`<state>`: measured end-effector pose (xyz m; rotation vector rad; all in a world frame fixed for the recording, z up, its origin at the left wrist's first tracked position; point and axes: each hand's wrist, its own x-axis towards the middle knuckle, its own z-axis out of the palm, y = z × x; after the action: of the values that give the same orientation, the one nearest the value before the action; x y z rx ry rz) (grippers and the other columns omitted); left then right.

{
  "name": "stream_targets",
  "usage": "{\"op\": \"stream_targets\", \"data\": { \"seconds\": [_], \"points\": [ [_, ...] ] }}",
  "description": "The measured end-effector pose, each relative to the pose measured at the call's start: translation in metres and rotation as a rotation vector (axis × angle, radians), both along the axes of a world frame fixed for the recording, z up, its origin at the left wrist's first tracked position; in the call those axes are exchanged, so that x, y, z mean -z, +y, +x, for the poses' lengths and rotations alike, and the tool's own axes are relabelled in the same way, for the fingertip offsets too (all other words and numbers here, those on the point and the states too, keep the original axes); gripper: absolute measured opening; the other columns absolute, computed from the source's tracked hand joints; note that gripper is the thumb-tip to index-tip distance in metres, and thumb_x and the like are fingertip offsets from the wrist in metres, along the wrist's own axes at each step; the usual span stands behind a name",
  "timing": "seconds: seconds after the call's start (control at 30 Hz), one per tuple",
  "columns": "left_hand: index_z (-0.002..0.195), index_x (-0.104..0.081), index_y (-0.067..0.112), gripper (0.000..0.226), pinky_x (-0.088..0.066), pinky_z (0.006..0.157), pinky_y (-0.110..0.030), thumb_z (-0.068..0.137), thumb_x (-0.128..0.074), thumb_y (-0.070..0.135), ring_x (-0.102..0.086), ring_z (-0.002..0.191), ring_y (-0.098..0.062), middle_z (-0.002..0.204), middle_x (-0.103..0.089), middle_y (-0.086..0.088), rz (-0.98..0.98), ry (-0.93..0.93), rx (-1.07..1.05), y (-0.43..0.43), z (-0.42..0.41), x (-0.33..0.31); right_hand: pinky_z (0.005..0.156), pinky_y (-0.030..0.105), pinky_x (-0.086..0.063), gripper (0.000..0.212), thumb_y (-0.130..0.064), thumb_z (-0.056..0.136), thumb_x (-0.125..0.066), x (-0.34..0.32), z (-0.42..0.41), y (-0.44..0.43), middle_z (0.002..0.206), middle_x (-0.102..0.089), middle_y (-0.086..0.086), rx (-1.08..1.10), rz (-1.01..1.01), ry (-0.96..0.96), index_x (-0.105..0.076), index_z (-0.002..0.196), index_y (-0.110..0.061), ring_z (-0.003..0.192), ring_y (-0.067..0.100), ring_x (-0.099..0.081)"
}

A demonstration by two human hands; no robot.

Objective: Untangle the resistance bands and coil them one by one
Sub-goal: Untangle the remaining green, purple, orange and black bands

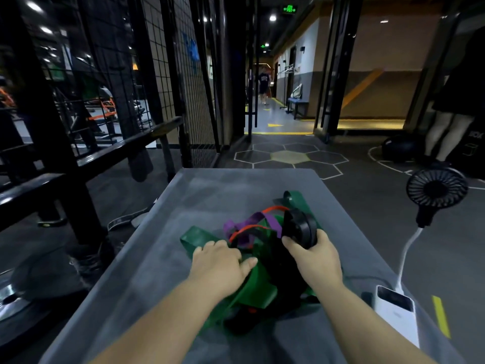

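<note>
On the left, the left hand (pixel 220 262) lies palm-down on the wide green band (pixel 199 239). Its fingers are stretched out and pressing the band against the grey tabletop (pixel 210 187), not curled around anything. Just right of it sits the knot itself: a purple band (pixel 252 222) and a thin red band (pixel 273 208) loop over and through each other and across the green one. Darker material lies beneath, between the two wrists; whether that is another band or only shadow is hard to tell. Further right, the right hand (pixel 315 256) grips a black coil (pixel 300 228), with thumb and fingers wrapped round its rim, holding it upright at the edge of the heap. This looks like one band already rolled up, though a strand seems to run from it back into the tangle. At the far right a white power bank (pixel 393 308) rests on the tabletop's corner, cabled to a small black fan (pixel 437 187). By this showing the job is at an early stage: one coil at most is made, while green, purple and red are not yet separated or wound.
</note>
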<state>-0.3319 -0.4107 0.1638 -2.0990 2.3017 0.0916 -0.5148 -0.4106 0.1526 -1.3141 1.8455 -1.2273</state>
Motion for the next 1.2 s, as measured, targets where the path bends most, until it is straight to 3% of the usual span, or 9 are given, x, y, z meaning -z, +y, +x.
{"op": "stream_targets", "data": {
  "seconds": [0.1,0.2,0.33,0.47,0.6,0.77,0.9,1.07,1.2],
  "points": [
    [0.119,-0.062,0.025,0.044,-0.04,0.094,-0.038,0.096,-0.033,0.048,-0.052,0.109,-0.029,0.111,-0.05,-0.005,-0.056,0.087,-0.048,0.011,-0.01,0.004,0.072,0.039,-0.049,0.034,-0.046,0.074,-0.078,0.002,-0.006,0.008,0.083,-0.064,-0.005,0.007,-0.049,-0.062,-0.054,0.084,-0.023,0.079,0.018,-0.061],
    [0.12,-0.059,0.026,0.036,-0.045,0.086,-0.035,0.094,-0.038,0.04,-0.057,0.102,-0.028,0.105,-0.047,-0.003,-0.067,0.151,-0.06,0.015,-0.014,0.006,0.07,0.034,-0.042,0.033,-0.039,0.075,-0.08,0.004,-0.015,0.017,0.084,-0.063,-0.008,0.063,-0.093,-0.147,-0.052,0.082,-0.025,0.081,0.017,-0.059],
    [0.128,-0.054,0.034,0.037,-0.046,0.084,-0.03,0.091,-0.046,0.035,-0.059,0.111,-0.024,0.122,-0.062,0.0,-0.039,0.162,-0.065,0.01,-0.013,0.003,0.076,0.034,-0.041,0.037,-0.035,0.073,-0.082,0.014,-0.027,0.023,0.098,-0.062,-0.001,0.153,-0.171,-0.247,-0.05,0.089,-0.027,0.091,0.021,-0.059],
    [0.135,-0.049,0.041,0.044,-0.048,0.094,-0.031,0.091,-0.048,0.038,-0.056,0.119,-0.021,0.135,-0.057,0.003,0.046,0.209,-0.029,0.004,-0.011,-0.002,0.085,0.032,-0.04,0.062,-0.032,0.072,-0.084,0.025,-0.035,0.028,0.12,-0.056,0.002,0.172,-0.203,-0.266,-0.048,0.122,-0.024,0.103,0.02,-0.055],
    [0.138,-0.048,0.039,0.044,-0.046,0.095,-0.029,0.094,-0.047,0.038,-0.055,0.12,-0.022,0.138,-0.056,0.001,0.071,0.285,-0.013,0.001,-0.018,-0.003,0.087,0.027,-0.039,0.061,-0.025,0.074,-0.083,0.02,-0.036,0.034,0.117,-0.058,-0.003,0.224,-0.343,-0.351,-0.044,0.12,-0.031,0.106,0.016,-0.056],
    [0.135,-0.051,0.021,0.044,-0.047,0.09,-0.032,0.095,-0.042,0.038,-0.056,0.114,-0.026,0.131,-0.058,-0.006,0.063,0.255,-0.067,-0.009,-0.033,-0.012,0.093,0.029,-0.043,0.076,-0.025,0.071,-0.085,0.005,-0.047,0.036,0.114,-0.056,-0.015,0.307,-0.426,-0.289,-0.039,0.132,-0.029,0.111,0.015,-0.057],
    [0.116,-0.061,0.007,0.044,-0.042,0.072,-0.029,0.092,-0.043,0.039,-0.057,0.09,-0.026,0.093,-0.058,-0.007,0.129,0.283,-0.125,-0.032,-0.047,-0.006,0.102,0.043,-0.04,0.11,-0.048,0.073,-0.081,0.012,-0.054,0.037,0.146,-0.045,0.008,0.154,-0.154,-0.133,-0.005,0.151,-0.039,0.13,0.03,-0.047],
    [0.129,-0.052,0.009,0.064,-0.044,0.085,-0.03,0.086,-0.06,0.056,-0.058,0.112,-0.027,0.126,-0.059,-0.01,0.1,0.502,-0.195,-0.043,-0.051,0.003,0.099,0.04,-0.04,0.085,-0.057,0.082,-0.066,0.022,-0.06,0.034,0.15,-0.042,-0.008,0.07,-0.112,-0.048,-0.016,0.15,-0.046,0.134,0.022,-0.044],
    [0.113,-0.062,0.012,0.037,-0.054,0.083,-0.033,0.079,-0.074,0.023,-0.067,0.09,-0.02,0.101,-0.07,-0.002,0.172,0.788,-0.054,-0.038,-0.042,0.012,0.098,0.04,-0.04,0.061,-0.055,0.091,-0.053,0.029,-0.065,0.026,0.145,-0.046,-0.004,0.044,-0.081,-0.028,-0.026,0.145,-0.052,0.12,0.017,-0.048]
  ]
}}
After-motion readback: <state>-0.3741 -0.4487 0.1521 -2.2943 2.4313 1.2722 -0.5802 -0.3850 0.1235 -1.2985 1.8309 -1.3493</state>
